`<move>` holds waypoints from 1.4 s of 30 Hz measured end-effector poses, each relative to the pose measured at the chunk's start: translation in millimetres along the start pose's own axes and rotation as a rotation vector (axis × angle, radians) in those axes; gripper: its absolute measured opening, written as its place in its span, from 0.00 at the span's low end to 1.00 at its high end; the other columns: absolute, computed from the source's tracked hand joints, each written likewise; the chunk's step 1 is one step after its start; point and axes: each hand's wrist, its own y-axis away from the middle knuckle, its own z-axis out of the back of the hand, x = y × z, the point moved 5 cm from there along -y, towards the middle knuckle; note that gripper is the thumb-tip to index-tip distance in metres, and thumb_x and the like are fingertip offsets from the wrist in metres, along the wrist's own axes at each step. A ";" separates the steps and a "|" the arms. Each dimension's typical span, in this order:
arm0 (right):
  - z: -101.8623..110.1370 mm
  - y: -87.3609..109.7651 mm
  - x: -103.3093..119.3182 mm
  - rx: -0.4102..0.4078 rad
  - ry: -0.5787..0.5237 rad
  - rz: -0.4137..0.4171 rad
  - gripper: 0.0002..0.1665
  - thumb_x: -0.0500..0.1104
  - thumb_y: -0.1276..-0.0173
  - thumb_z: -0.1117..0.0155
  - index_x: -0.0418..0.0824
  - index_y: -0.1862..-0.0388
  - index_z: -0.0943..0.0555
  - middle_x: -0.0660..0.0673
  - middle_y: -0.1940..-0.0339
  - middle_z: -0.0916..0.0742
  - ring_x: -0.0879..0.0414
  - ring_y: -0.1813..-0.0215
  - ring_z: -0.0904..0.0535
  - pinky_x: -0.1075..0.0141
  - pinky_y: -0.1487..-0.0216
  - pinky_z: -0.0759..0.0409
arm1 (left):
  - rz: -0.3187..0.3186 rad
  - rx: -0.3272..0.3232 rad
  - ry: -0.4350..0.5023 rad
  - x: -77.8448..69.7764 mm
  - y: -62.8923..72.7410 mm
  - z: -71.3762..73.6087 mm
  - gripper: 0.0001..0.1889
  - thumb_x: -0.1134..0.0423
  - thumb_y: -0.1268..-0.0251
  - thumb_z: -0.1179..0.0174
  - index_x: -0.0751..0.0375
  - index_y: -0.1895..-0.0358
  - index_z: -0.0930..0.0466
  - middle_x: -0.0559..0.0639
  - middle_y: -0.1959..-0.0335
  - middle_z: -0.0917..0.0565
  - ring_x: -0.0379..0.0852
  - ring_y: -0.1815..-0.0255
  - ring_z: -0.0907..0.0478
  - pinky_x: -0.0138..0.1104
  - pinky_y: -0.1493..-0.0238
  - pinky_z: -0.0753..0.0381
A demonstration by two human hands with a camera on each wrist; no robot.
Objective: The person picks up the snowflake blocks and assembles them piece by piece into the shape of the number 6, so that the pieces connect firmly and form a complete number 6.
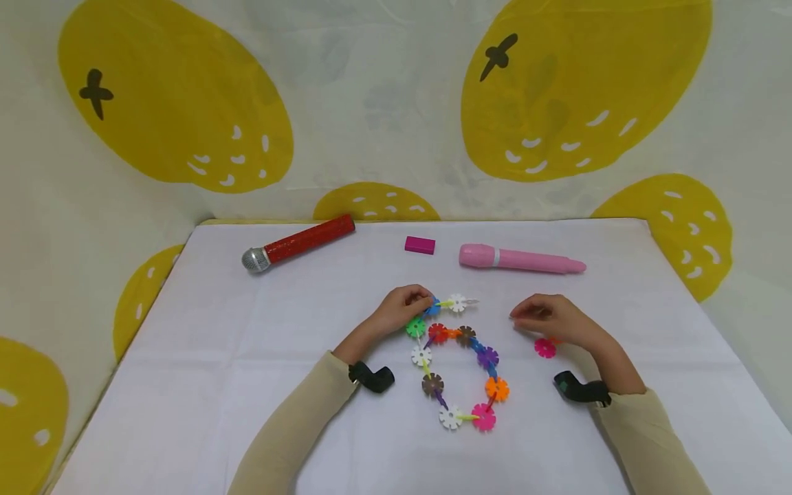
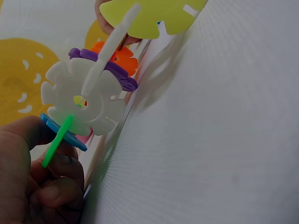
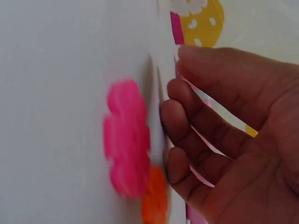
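Observation:
A chain of colourful notched plastic discs (image 1: 421, 355) curves into a near loop on the white table. At its far end, my left hand (image 1: 405, 306) pinches a blue disc (image 2: 63, 132) between thumb and fingers. A green disc (image 1: 416, 326) joins the blue one, and a white disc (image 1: 458, 303) sits farther right at the chain's end. Right of the chain, my right hand (image 1: 553, 320) hovers low with fingers loosely bent and nothing visible in its grasp. Beneath that hand lie a loose pink disc (image 3: 127, 137) and an orange disc (image 3: 155, 196).
Along the table's far side lie a red microphone (image 1: 303, 242) with a silver head, a small magenta block (image 1: 420, 245) and a pink microphone-shaped stick (image 1: 526, 260). A cloth with yellow fruit shapes (image 1: 179, 96) hangs behind the table (image 1: 185, 357).

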 end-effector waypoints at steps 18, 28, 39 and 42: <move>27.9 24.7 -18.0 0.125 0.027 0.037 0.18 0.41 0.41 0.27 0.39 0.51 0.17 0.46 0.55 0.13 0.60 0.53 0.21 0.70 0.51 0.23 | -0.015 0.009 -0.001 1.3 -0.7 -0.9 0.12 0.61 0.28 0.44 0.66 0.52 0.19 0.51 0.68 0.21 0.39 0.70 0.30 0.27 0.67 0.31; 35.4 31.2 -27.2 0.134 -0.004 0.066 0.19 0.35 0.41 0.28 0.34 0.50 0.19 0.40 0.55 0.14 0.62 0.55 0.22 0.73 0.53 0.22 | -0.008 0.003 -0.005 3.6 -1.5 -1.6 0.11 0.62 0.29 0.45 0.66 0.52 0.19 0.49 0.69 0.22 0.39 0.70 0.30 0.26 0.66 0.30; 33.6 28.1 -30.3 0.035 0.032 -0.020 0.18 0.36 0.45 0.25 0.36 0.55 0.16 0.45 0.61 0.14 0.58 0.63 0.26 0.71 0.62 0.24 | -0.031 0.019 -0.008 0.6 -0.2 -1.1 0.11 0.61 0.28 0.44 0.66 0.52 0.19 0.50 0.68 0.20 0.39 0.70 0.30 0.26 0.67 0.30; 31.7 25.7 -29.2 0.020 0.054 -0.036 0.17 0.38 0.44 0.25 0.37 0.55 0.16 0.46 0.60 0.14 0.58 0.63 0.27 0.72 0.62 0.24 | -0.039 0.028 -0.006 0.7 -0.2 -1.4 0.12 0.61 0.28 0.43 0.66 0.52 0.19 0.50 0.68 0.20 0.39 0.71 0.29 0.26 0.67 0.30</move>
